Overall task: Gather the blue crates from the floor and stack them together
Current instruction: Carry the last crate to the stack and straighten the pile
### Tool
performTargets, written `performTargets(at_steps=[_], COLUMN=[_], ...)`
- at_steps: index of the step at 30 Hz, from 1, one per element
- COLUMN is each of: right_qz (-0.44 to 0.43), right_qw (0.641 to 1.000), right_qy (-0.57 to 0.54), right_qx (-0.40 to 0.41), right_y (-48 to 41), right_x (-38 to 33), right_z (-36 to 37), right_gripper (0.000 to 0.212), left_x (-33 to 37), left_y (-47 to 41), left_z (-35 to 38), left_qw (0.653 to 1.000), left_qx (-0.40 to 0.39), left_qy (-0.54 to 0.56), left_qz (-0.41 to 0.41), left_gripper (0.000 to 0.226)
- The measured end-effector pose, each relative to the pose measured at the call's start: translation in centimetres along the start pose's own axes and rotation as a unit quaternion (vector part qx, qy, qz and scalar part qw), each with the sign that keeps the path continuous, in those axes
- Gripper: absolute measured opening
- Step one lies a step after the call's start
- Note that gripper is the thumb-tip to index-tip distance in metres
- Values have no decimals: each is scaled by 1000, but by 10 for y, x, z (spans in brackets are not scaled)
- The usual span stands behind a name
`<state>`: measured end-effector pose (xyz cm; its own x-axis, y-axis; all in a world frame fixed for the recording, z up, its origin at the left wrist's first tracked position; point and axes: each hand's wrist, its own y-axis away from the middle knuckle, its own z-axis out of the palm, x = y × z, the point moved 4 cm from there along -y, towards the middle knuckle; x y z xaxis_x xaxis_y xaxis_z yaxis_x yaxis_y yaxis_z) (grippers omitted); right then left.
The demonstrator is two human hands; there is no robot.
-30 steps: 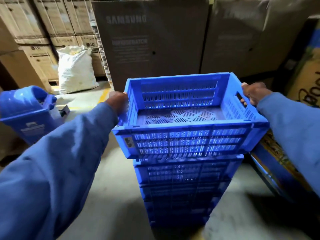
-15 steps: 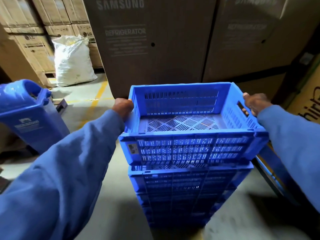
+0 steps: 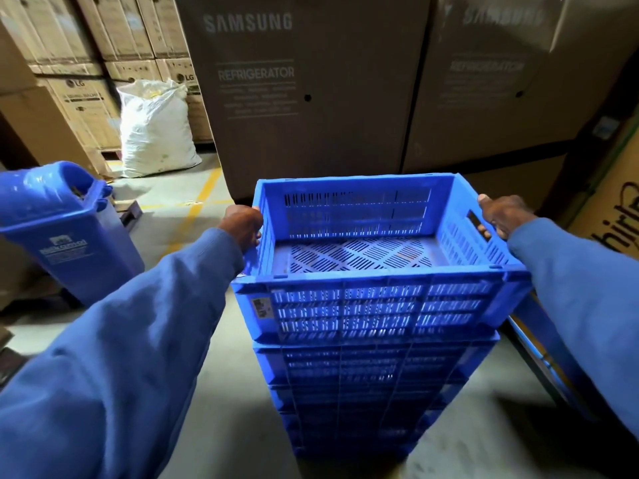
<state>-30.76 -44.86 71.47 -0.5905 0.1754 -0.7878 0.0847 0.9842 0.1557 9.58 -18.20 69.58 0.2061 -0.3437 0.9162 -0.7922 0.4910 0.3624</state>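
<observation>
A blue slotted crate (image 3: pixel 373 305) sits on top of a stack of several blue crates (image 3: pixel 359 392) that stands on the concrete floor in front of me. The top crate is empty. My left hand (image 3: pixel 242 226) grips its left rim. My right hand (image 3: pixel 501 216) holds the right side, fingers through the handle slot. Both arms are in blue sleeves. The bottom of the stack is in shadow.
Tall brown refrigerator cartons (image 3: pixel 311 91) stand close behind the stack. A blue lidded bin (image 3: pixel 69 233) is at the left, a white sack (image 3: pixel 155 129) behind it. More cartons (image 3: pixel 615 202) crowd the right side. Yellow lines (image 3: pixel 200 202) mark the floor.
The top crate has come down onto the stack and sits level on it. The view has drawn nearer to the cartons. Both hands keep the same grip.
</observation>
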Motion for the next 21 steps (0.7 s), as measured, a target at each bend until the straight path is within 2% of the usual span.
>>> performTargets(at_steps=[3,6,10,13,15,17,21], right_qz=[7,-17,-9,5,7,-2,6], right_qw=[1000,1000,1000,1000,1000,1000,1000], right_qy=[-1,-9,-23,-13,-15,-18,-21], right_qx=[-11,-7,-1,-5,-4,0,5], right_y=[-1,5,-3,-8,-8,-9,-10], right_x=[-2,-4,-3,-2,-1,1,6], right_z=[3,6,8,7,4,1,-1], right_gripper=[49,40,46,45,44,42,44], left_x=[1,3,11,9,6,-1,-4], left_y=[1,-3,-5,-6,-4,4,15], left_z=[-3,-6,-3,-3,0,4,6], left_qw=[1000,999,994,996,998,997,997], left_qx=[-7,24,13,41,16,-43,-34], left_qy=[-12,-17,-66,-50,-47,-36,-19], left_qz=[17,27,91,62,50,52,68], left_gripper=[15,17,23,16,17,20,17])
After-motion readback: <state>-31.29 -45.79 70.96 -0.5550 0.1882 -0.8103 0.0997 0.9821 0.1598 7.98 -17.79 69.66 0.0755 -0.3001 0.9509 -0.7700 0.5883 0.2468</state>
